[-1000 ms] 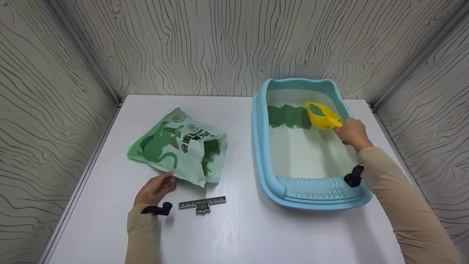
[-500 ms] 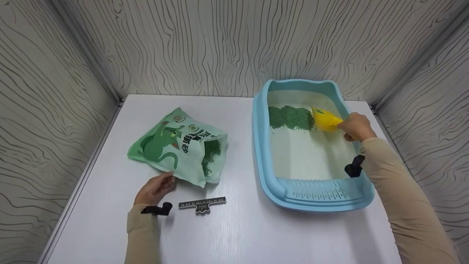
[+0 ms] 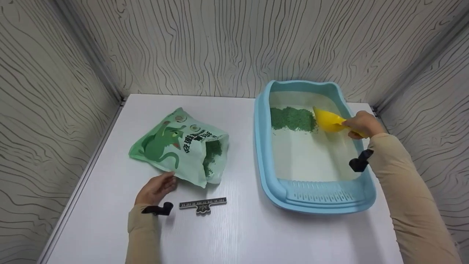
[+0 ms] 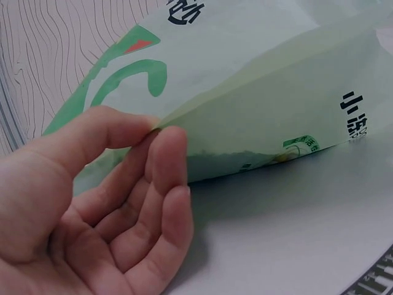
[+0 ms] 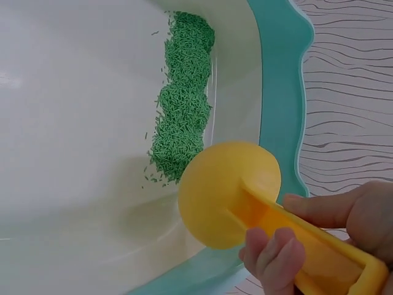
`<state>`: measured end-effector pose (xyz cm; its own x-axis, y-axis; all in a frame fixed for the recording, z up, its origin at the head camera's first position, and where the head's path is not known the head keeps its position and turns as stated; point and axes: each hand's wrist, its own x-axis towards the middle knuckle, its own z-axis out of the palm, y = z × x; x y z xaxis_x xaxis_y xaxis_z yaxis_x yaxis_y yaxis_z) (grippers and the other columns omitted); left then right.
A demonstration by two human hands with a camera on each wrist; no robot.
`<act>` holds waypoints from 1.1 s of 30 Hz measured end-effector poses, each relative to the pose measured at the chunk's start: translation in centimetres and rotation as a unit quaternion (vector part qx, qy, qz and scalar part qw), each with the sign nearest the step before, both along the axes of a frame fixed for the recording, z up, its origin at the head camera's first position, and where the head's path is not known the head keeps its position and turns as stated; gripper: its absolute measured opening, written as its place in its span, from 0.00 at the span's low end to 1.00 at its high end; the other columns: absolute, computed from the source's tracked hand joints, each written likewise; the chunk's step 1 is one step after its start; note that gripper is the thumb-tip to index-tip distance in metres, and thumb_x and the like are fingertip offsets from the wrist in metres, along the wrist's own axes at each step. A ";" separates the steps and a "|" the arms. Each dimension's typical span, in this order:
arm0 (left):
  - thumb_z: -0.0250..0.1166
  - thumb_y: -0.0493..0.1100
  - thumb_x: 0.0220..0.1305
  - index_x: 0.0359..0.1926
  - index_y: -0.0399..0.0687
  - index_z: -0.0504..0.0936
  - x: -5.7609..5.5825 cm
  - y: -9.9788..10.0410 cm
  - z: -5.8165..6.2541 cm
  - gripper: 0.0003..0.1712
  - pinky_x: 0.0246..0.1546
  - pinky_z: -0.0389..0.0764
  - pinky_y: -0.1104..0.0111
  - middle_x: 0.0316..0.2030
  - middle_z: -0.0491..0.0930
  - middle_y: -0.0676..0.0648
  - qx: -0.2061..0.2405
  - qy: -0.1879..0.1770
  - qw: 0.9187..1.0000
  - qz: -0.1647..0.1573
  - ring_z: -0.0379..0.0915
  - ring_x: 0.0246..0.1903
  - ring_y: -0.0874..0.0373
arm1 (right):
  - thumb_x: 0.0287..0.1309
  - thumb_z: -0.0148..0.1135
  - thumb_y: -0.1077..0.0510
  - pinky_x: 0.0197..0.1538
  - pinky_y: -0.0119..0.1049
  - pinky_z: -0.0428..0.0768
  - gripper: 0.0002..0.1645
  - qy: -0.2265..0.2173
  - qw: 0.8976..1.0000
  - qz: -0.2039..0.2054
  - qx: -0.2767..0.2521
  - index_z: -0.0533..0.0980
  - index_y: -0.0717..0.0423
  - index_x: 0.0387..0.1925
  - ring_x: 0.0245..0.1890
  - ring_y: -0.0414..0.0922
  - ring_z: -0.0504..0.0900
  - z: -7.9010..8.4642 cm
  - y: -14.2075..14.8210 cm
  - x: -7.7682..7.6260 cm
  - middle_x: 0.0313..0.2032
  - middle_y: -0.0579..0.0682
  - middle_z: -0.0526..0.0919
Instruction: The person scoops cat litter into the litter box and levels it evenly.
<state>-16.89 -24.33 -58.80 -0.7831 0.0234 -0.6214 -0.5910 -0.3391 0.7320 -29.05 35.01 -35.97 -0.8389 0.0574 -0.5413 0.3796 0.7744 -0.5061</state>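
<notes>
My right hand point(image 3: 362, 124) grips the handle of a yellow scoop point(image 3: 329, 119) over the blue litter box point(image 3: 264, 154). In the right wrist view the scoop point(image 5: 227, 190) shows its rounded underside, tipped beside a strip of green cat litter point(image 5: 184, 92) on the box's pale floor. With thumb and fingertips, my left hand point(image 3: 157, 187) pinches the edge of a light green litter bag point(image 3: 176, 146) lying on its side. Green pellets show inside the bag's mouth, which faces right. The left wrist view shows the pinch at the bag's creased edge point(image 4: 233, 110).
A dark ornate bag clip point(image 3: 203, 204) lies on the white table point(image 3: 234, 234) just in front of the bag. Patterned walls point(image 3: 220, 47) enclose the table behind and on both sides. The box has a slotted front ledge point(image 3: 322, 192).
My right hand has turned the scoop over, from upright and holding litter to underside up, and moved slightly right. The left hand keeps its hold on the bag.
</notes>
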 end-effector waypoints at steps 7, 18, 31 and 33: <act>0.67 0.42 0.60 0.32 0.48 0.81 0.1 0.0 0.1 0.04 0.41 0.81 0.70 0.26 0.83 0.53 0.010 0.005 1.000 -0.005 0.80 0.32 0.63 | 0.71 0.45 0.51 0.35 0.26 0.79 0.38 -0.013 0.999 -0.001 -0.032 0.50 0.81 0.65 0.24 0.37 0.73 0.0 0.7 0.0 0.34 0.52 0.69; 0.67 0.42 0.60 0.32 0.47 0.81 0.1 0.0 0.1 0.04 0.41 0.81 0.71 0.26 0.82 0.53 0.004 0.000 1.000 0.000 0.79 0.32 0.63 | 0.71 0.45 0.47 0.40 0.25 0.81 0.40 -0.037 0.998 -0.015 -0.045 0.49 0.77 0.66 0.27 0.36 0.75 -0.1 1.5 0.4 0.38 0.52 0.69; 0.68 0.41 0.59 0.32 0.46 0.81 0.0 0.0 0.1 0.04 0.40 0.82 0.70 0.26 0.83 0.52 0.006 -0.002 1.000 0.005 0.79 0.31 0.62 | 0.71 0.44 0.44 0.39 0.22 0.80 0.35 -0.077 0.991 -0.027 -0.105 0.55 0.71 0.62 0.24 0.32 0.76 -0.9 3.0 0.6 0.25 0.39 0.76; 0.68 0.41 0.59 0.32 0.46 0.81 0.0 -0.1 0.1 0.04 0.40 0.82 0.70 0.26 0.83 0.52 0.008 -0.004 1.000 0.004 0.79 0.31 0.62 | 0.71 0.44 0.44 0.40 0.21 0.80 0.34 -0.081 0.989 -0.037 -0.117 0.56 0.68 0.62 0.24 0.31 0.76 -1.0 3.2 0.6 0.25 0.37 0.76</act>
